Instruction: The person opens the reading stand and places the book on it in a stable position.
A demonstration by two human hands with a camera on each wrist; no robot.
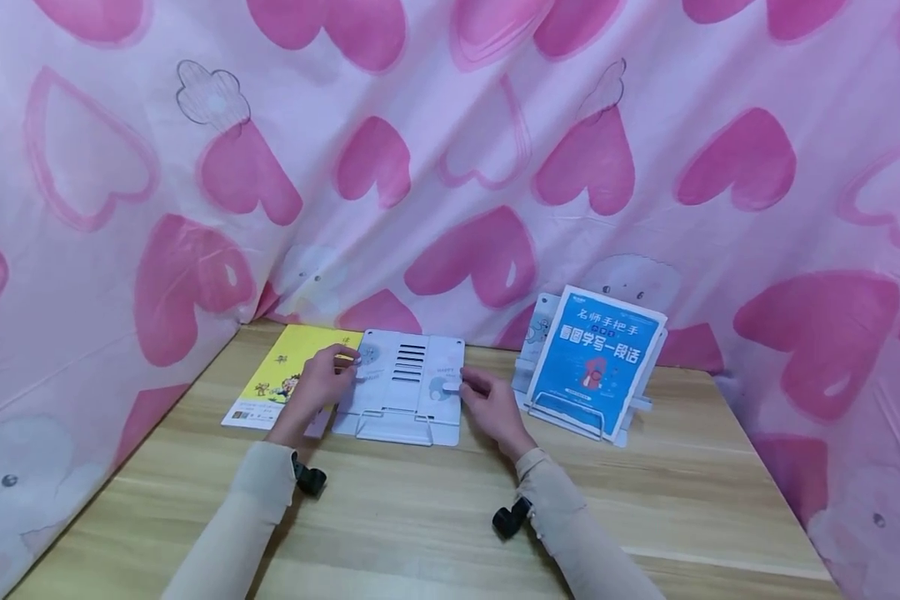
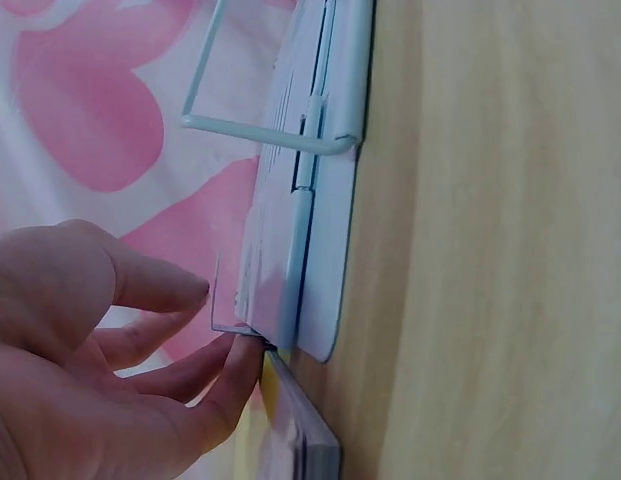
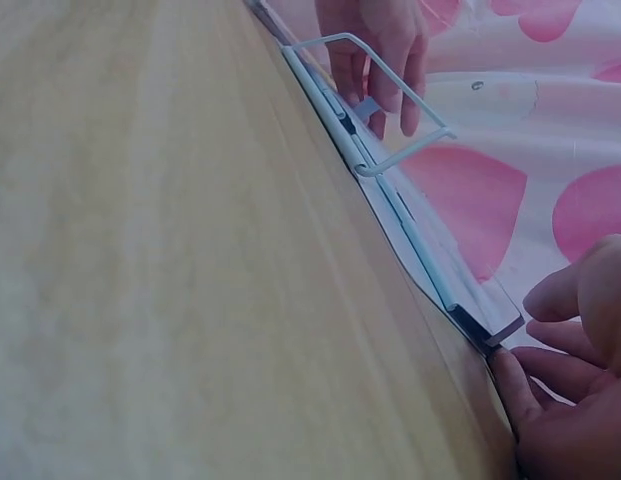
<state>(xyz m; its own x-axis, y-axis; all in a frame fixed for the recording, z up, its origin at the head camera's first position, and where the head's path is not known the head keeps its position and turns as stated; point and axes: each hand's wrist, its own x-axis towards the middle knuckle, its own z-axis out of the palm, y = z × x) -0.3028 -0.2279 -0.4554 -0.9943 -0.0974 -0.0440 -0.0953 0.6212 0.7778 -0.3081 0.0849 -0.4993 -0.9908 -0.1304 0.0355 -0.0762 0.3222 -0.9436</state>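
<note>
A pale folding book stand (image 1: 397, 392) lies almost flat on the table, its slotted panel a little above its base. The wire page holder (image 2: 245, 130) at the front edge sticks up. My left hand (image 1: 326, 379) is at the stand's left edge, fingertips touching the small side tab (image 2: 235, 330) and thumb held apart. At the opposite edge, my right hand (image 1: 491, 404) touches the right side tab (image 3: 507, 332) with a fingertip, and its thumb stands away from the tab. Neither hand grips the stand.
A yellow book (image 1: 270, 379) lies left of the stand, beneath my left hand and forearm. To the right, a blue book (image 1: 596, 358) leans upright on a second book stand (image 1: 532, 350). A pink heart-patterned cloth (image 1: 450, 167) hangs behind the wooden table (image 1: 405, 533).
</note>
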